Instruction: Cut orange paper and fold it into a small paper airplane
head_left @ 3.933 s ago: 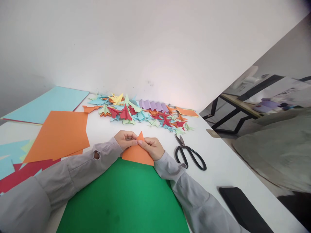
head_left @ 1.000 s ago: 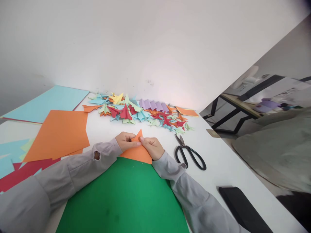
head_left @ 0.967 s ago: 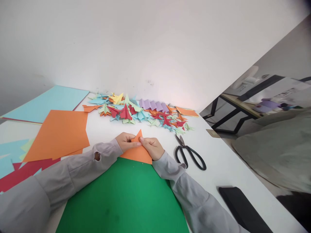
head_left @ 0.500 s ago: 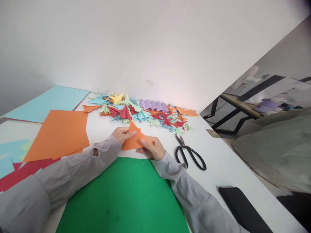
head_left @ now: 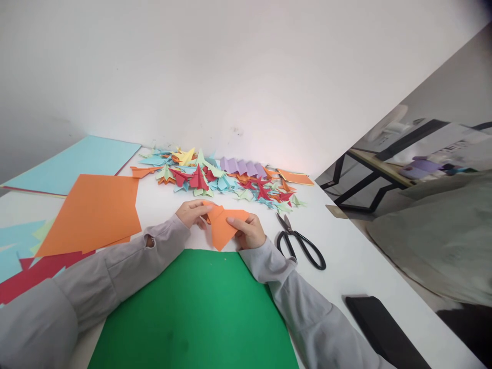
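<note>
Both hands hold one folded piece of orange paper point(head_left: 223, 228) above the white table, just past the far edge of a green sheet point(head_left: 192, 307). My left hand point(head_left: 192, 212) pinches its left corner, fingers partly behind it. On the other side, my right hand point(head_left: 249, 230) grips the paper with the thumb on top and the fingers underneath. One pointed end of the paper hangs down between the hands. Black-handled scissors point(head_left: 300, 241) lie with blades apart to the right of my right hand.
A heap of colourful folded paper pieces point(head_left: 200, 177) lies along the wall, with a pleated purple strip point(head_left: 244, 166) among them. Orange sheets point(head_left: 96, 212) and a light blue sheet point(head_left: 80, 161) lie at left, above red scraps. A black flat object point(head_left: 384, 328) rests at lower right.
The orange paper has turned in my hands: a point that stood upward is gone from the top, and a point now hangs downward. My right hand has shifted slightly right.
</note>
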The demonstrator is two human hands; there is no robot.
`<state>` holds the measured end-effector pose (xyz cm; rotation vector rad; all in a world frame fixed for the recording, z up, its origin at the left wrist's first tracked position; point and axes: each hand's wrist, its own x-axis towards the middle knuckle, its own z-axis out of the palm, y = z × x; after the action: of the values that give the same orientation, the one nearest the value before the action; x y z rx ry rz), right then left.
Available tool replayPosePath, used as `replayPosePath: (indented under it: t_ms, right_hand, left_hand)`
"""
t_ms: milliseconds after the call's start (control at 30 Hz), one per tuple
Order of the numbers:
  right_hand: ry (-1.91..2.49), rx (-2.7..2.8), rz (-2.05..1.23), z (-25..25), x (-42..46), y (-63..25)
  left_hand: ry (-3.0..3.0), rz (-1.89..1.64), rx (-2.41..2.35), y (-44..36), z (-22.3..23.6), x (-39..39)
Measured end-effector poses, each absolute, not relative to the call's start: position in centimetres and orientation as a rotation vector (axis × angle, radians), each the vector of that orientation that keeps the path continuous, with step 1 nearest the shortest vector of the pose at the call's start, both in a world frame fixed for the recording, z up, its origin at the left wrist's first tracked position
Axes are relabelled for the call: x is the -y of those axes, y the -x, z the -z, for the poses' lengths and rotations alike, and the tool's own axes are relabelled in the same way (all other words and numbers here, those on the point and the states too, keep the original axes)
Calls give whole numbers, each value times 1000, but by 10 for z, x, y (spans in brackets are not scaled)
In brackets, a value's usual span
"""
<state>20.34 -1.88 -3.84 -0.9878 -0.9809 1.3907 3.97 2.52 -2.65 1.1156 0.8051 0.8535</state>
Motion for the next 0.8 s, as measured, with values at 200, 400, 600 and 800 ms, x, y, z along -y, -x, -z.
replayPosePath:
  t_ms: [200, 400, 600, 800]
  right_hand:
    - [984, 892, -1330, 36, 19, -202]
    - [984, 1153, -1250, 41, 20, -200]
    - [1001, 1113, -1217, 47, 19, -202]
    - [996, 1136, -1234, 44, 21, -203]
  left_hand:
    - [-1164, -861, -864, -43, 25, -20]
    - [-1212, -893, -874, -43, 26, -19]
    - [-1284, -885, -879, -43, 30, -18]
    - [-1288, -863, -863, -42, 32, -19]
